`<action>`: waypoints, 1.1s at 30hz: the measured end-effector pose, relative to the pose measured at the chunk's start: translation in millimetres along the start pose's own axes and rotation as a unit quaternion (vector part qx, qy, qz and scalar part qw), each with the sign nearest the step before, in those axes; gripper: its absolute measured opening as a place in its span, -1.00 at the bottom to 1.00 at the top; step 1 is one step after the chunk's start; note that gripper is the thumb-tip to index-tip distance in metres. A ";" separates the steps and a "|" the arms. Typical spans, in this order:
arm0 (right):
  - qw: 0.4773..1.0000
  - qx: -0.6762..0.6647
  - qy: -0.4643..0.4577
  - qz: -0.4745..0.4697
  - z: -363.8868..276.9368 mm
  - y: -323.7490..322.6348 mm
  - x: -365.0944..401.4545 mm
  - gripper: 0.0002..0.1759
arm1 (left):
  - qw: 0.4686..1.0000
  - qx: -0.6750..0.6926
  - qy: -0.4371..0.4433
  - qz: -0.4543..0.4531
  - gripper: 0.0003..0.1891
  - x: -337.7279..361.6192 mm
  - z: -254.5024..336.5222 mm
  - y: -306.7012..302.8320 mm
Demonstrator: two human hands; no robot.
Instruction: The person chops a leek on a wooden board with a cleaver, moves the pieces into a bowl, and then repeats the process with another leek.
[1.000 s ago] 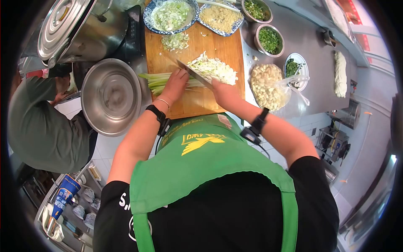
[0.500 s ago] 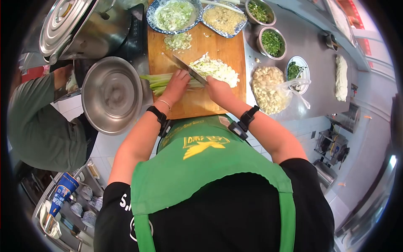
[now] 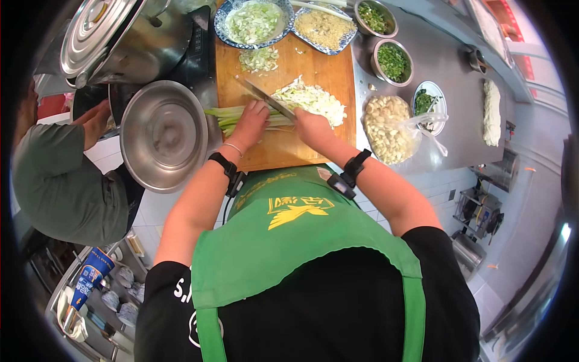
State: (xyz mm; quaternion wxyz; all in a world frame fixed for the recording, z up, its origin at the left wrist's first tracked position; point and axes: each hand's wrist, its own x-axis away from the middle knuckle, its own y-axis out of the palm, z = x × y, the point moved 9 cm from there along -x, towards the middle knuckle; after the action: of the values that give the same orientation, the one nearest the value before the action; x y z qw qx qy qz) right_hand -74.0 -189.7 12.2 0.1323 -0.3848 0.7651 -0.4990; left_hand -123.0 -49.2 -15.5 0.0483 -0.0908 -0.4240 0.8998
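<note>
My right hand [image 3: 314, 128] is closed round the handle of a kitchen knife [image 3: 265, 96], whose blade slants up and to the left across the cutting board [image 3: 289, 158]. Beside the blade, the fingers of my left hand [image 3: 251, 125] are curled over a bundle of scallions [image 3: 224, 116], pressing it against the wood. The green ends stick out past the board's left edge. On the far side of the blade lies a heap of chopped pale scallion [image 3: 310, 99]. A smaller chopped pile [image 3: 259, 59] sits near the board's top.
A patterned bowl of chopped scallion [image 3: 278, 37] and a dish of minced food [image 3: 325, 29] stand at the back. Metal bowls of chopped greens [image 3: 393, 63] and a bag of garlic cloves [image 3: 387, 130] are right. A steel basin [image 3: 129, 142], large pot [image 3: 145, 51] and another person [image 3: 72, 181] are left.
The view has shifted slightly. Both hands keep their grip, with the knife and scallions almost where they were. At left, the other person's arm has moved a little.
</note>
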 end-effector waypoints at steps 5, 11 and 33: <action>1.000 -0.011 0.011 -0.017 -5.7 -30.6 20.1 -0.92 | 1.000 0.006 -0.013 0.007 -0.77 2.2 0.5 -0.5; 1.000 -0.006 0.026 -0.003 -4.3 10.2 2.8 -0.85 | 1.000 0.014 0.001 0.002 -0.72 3.2 4.3 -7.0; 1.000 0.016 -0.015 -0.022 3.0 -2.8 9.3 -0.91 | 0.999 -0.046 -0.016 0.001 -0.63 4.6 8.0 4.7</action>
State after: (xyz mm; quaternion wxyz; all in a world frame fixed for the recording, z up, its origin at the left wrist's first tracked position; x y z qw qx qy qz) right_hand -77.2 -198.9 14.9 0.1388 -0.4067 0.7465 -0.5079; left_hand -129.1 -57.5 -14.8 0.0364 -0.0790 -0.4659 0.8806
